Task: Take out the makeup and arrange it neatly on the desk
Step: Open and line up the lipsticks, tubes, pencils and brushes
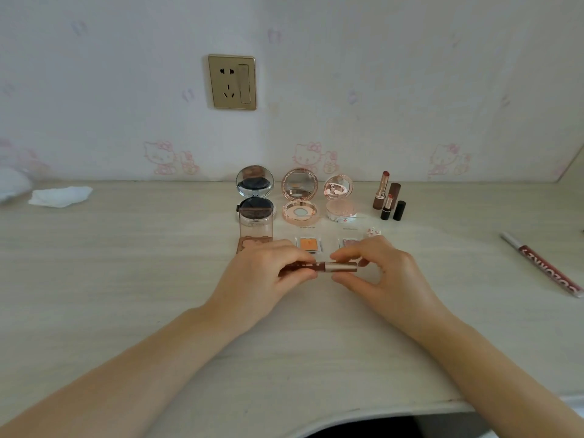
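While both hands grasp the slim tube (322, 267), left hand (268, 273) and right hand (382, 273) should twist gently, pulling straight apart just above the table (158, 279), short of the eyeshadow pans (309, 244) beyond the grip.

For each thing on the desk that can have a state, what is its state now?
Black compact: open, lid up.
Rose-gold compact: open, lid up.
Pink compact: open, lid up.
Tall lipstick: uncapped, upright.
Short lipstick: uncapped, upright.
Slim tube: horizontal, held at both ends.
Left hand: grips tube.
Right hand: pinches tube.
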